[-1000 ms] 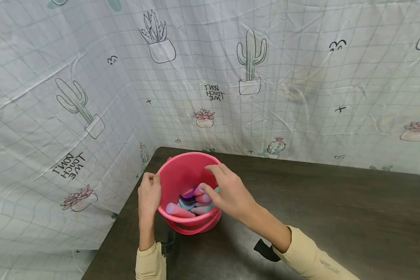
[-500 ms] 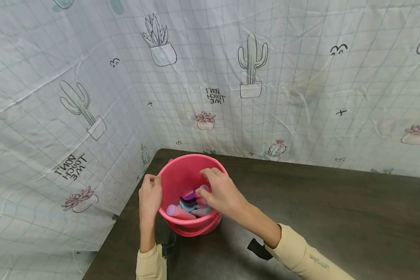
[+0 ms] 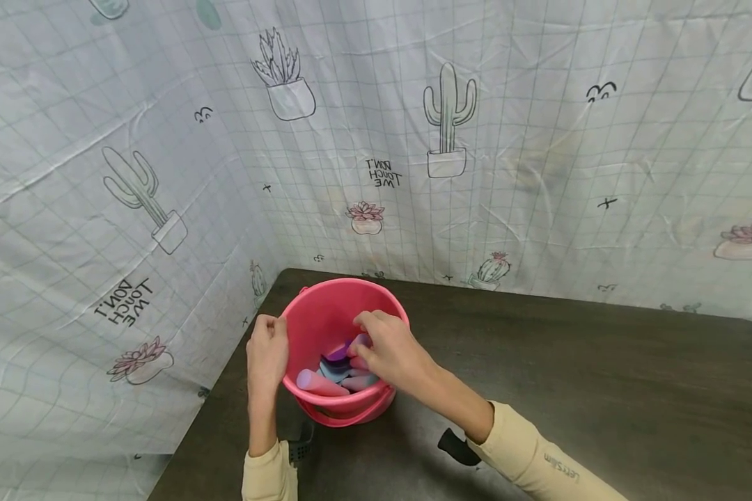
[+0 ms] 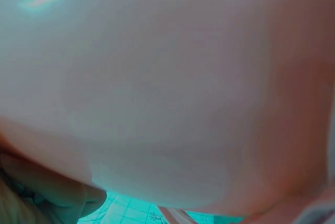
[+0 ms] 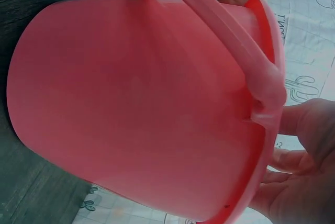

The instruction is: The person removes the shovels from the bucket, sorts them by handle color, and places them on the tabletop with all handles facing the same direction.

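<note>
A pink bucket [image 3: 338, 299] stands on the dark table with its mouth toward me. My left hand [image 3: 268, 348] grips its rim on the left side. Inside lie pink rods with lilac ends, such as this one [image 3: 319, 383], a light blue piece [image 3: 333, 370] and a purple piece [image 3: 338, 351]. My right hand [image 3: 391, 348] reaches over the right rim, thumb and fingers spread apart beside a pink rod [image 3: 359, 341] with a lilac end. The right wrist view has these fingers [image 5: 293, 161] passing behind the rim. A blurred pale surface fills most of the left wrist view.
The bucket's handle [image 3: 345, 421] hangs down at the front. Behind and to the left, a white sheet [image 3: 526, 139] with cactus drawings borders the table [image 3: 570, 376]. Dark plastic pieces show by the left cuff [image 3: 269, 463] and right cuff [image 3: 495, 431].
My right hand has moved left and deeper into the bucket, over the rods on the right. The left hand has kept its grip on the rim.
</note>
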